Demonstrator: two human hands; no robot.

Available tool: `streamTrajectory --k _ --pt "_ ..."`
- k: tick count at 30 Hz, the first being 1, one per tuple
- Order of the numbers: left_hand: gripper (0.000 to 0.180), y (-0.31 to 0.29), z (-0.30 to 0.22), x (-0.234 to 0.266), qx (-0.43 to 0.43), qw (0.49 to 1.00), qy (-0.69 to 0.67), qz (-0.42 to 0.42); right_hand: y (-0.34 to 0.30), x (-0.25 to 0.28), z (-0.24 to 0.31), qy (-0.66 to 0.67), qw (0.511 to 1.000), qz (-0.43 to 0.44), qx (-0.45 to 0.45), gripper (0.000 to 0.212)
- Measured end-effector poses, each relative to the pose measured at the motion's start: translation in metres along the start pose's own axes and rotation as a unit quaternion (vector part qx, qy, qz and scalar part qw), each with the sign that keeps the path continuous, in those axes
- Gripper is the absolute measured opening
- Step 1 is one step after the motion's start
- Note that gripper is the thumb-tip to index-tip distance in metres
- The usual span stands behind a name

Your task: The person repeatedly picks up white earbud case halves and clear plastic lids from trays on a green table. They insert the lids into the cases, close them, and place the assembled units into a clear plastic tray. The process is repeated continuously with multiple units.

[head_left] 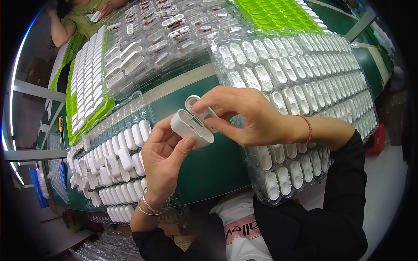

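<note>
My left hand (163, 158) is wrapped round a hollow white plastic case shell (185, 129), tilted with its open mouth toward my right hand. Between the fingers of my right hand (244, 111) is a white oval insert frame (201, 114), slanted against the shell's mouth. Whether the two parts touch or fit together, I cannot tell. Beneath both hands lies the dark green tabletop (204, 172).
At left, a clear tray (124, 114) carries rows of white shells, some piled loosely. A clear tray (216, 50) of oval white parts lies right. Green trays (107, 103) and clear trays with small parts stand farther back. Another person (85, 19) works at upper left.
</note>
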State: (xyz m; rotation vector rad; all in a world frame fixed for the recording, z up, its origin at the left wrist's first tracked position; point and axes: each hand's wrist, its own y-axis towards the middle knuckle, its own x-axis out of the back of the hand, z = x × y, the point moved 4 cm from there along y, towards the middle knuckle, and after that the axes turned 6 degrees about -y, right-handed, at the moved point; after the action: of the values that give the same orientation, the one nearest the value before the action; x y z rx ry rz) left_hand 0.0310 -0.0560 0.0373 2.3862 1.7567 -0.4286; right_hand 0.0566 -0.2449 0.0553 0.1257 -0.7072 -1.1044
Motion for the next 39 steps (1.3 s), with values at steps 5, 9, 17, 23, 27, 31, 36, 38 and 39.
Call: streamTrajectory --k 5,9,17,23,27,31,36,38,39 --pt "0.044 0.001 0.0 -0.005 -0.007 1.0 -0.004 -0.007 -0.002 0.0 0.003 -0.08 0.995 -0.029 0.055 0.033" --pt "0.04 0.0 0.003 -0.004 -0.032 0.999 0.029 0.0 -0.007 -0.003 0.007 -0.146 0.988 -0.018 0.046 0.032" --pt "0.037 0.005 0.013 -0.007 -0.031 0.999 -0.034 0.013 -0.007 -0.005 0.002 -0.135 0.987 -0.065 0.053 0.022" --pt "0.038 0.002 0.02 -0.007 0.043 0.992 -0.115 0.014 -0.009 -0.005 0.004 -0.094 0.993 -0.057 0.031 0.019" --pt "0.037 -0.001 0.022 -0.005 0.057 0.99 -0.128 0.005 -0.006 -0.005 -0.001 -0.062 0.997 -0.035 0.026 0.017" --pt "0.036 -0.002 0.017 -0.005 0.052 0.991 -0.119 -0.013 -0.004 -0.001 0.002 -0.069 0.997 -0.029 0.036 0.021" --pt "0.032 0.008 0.007 -0.006 0.014 0.997 -0.066 -0.034 0.003 0.008 0.014 -0.095 0.99 -0.071 0.071 0.027" --pt "0.032 0.017 0.004 -0.009 0.016 0.998 -0.052 -0.022 0.004 0.004 0.014 -0.059 0.998 -0.001 -0.028 0.025" --pt "0.032 0.023 0.005 -0.011 0.019 0.998 -0.056 -0.012 0.007 0.006 0.009 -0.042 0.997 0.001 -0.061 0.021"
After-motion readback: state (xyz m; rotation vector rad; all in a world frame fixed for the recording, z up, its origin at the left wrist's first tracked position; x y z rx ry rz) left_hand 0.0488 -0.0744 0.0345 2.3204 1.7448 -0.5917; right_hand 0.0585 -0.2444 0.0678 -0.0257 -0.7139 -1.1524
